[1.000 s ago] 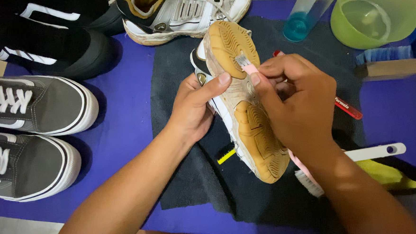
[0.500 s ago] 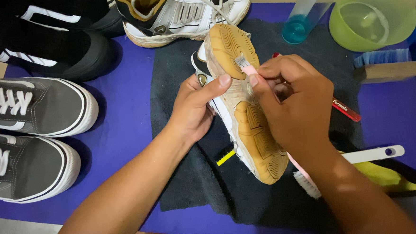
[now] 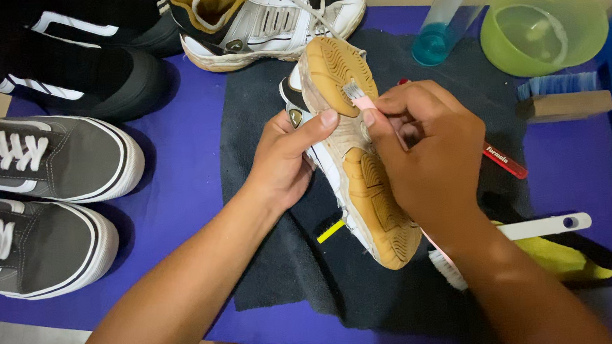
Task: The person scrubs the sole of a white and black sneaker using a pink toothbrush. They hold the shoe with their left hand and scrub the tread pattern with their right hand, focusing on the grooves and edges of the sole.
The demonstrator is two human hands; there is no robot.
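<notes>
While the left hand point(image 3: 284, 159) grips the shoe point(image 3: 354, 155), the right hand point(image 3: 423, 152) pinches a toothbrush point(image 3: 353, 96).

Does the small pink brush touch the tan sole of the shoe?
Touching. The head view shows the bristles of the small pink brush pressed onto the tan sole, with no gap.

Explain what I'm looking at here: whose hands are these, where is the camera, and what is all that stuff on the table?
There is no machine: a person wears one camera on the head, looking down at their own two bare hands. The left hand grips a white shoe with a tan sole, turned sole up. The right hand holds a small pink brush with its bristles on that sole. Under the shoe lies a dark cloth on a purple table. At the left stand two grey sneakers and black shoes; at the top lies a second white shoe. At the right are a green bowl, a clear bottle and a wooden brush.
</notes>
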